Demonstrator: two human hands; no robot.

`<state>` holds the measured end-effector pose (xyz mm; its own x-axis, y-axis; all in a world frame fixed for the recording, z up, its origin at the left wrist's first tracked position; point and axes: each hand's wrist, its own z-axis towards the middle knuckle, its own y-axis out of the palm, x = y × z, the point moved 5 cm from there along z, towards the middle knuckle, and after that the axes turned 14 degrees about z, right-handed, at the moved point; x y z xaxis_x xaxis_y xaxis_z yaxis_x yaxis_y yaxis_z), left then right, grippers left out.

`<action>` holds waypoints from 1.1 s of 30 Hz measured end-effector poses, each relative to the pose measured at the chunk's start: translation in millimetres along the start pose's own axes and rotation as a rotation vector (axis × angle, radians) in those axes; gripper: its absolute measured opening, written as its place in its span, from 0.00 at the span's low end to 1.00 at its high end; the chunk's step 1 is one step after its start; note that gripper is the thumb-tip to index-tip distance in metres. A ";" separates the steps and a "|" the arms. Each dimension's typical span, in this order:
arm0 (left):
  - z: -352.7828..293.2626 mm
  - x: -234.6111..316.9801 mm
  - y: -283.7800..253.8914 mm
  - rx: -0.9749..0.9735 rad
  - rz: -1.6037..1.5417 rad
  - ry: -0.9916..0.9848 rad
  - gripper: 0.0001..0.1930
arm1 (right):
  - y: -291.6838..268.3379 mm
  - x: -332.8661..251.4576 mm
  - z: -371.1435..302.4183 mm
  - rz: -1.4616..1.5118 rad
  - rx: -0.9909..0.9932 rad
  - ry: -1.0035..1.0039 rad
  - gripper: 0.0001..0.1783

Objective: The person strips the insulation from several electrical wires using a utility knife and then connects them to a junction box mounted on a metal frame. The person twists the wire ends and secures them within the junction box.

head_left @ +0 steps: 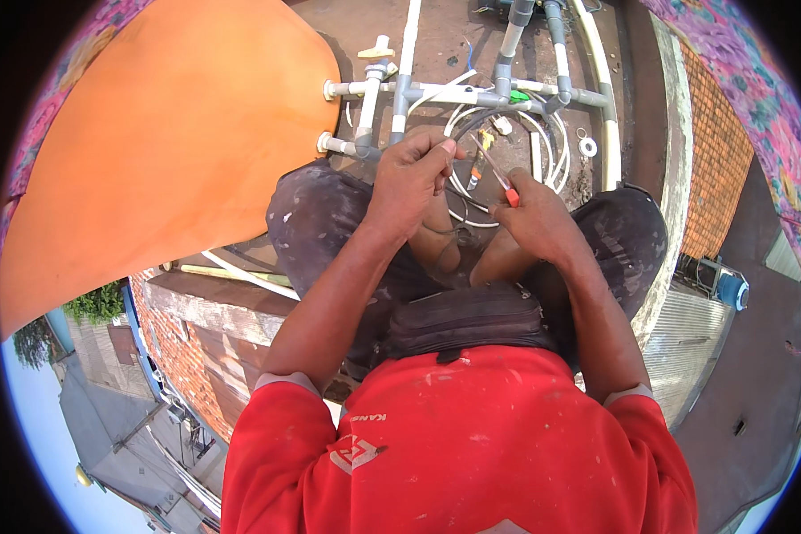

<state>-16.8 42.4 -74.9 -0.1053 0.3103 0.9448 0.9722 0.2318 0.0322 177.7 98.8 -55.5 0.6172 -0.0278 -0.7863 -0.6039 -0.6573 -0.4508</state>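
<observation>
At 10 o'clock, beside floral cloth (37, 149), a big smooth orange tank (187, 133) bulges into view. Around 8 o'clock lie a worn brick wall (206, 360), grey rooftops (111, 414) and a slice of blue sky (28, 392), all in daylight. Towards 12 o'clock a valve with a cream handle (376, 50) joins a frame of grey and white pipes (458, 94) set over a brown, dirt-streaked floor (440, 49).

Just below the pipes, at 12 o'clock, the left hand (414, 173) is raised with thumb and fingertips together; anything pinched there is too small to tell. Near it on the floor, towards 1 o'clock, are a knife-like tool with orange on it (475, 175) and a coil of white tubing (567, 153). The right hand (532, 214), at 2 o'clock, is closed around a slim red-handled tool (512, 197), its thin shaft pointing to 11 o'clock.

Further out at 2 o'clock, a white ring (587, 147) lies on the floor, and past a pale ledge (676, 116) spread orange-brown tiles (716, 156). At 3 o'clock, well apart, stands a blue drum (732, 291).
</observation>
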 end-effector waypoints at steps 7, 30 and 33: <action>-1.4 -1.7 7.2 -0.080 0.002 -0.017 0.09 | 7.2 -1.7 2.4 0.079 -0.068 -0.074 0.20; -17.0 40.7 2.9 -0.711 -0.407 0.092 0.33 | 18.6 -19.8 -17.9 0.391 -0.365 -0.208 0.10; -16.8 44.1 3.4 -0.697 -0.418 0.112 0.32 | 19.6 -15.9 -18.8 0.463 -0.346 -0.193 0.09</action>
<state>-14.7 41.3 -27.6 -0.5020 0.2231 0.8356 0.7680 -0.3293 0.5493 165.6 72.2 -43.9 0.2081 -0.2536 -0.9447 -0.5687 -0.8171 0.0941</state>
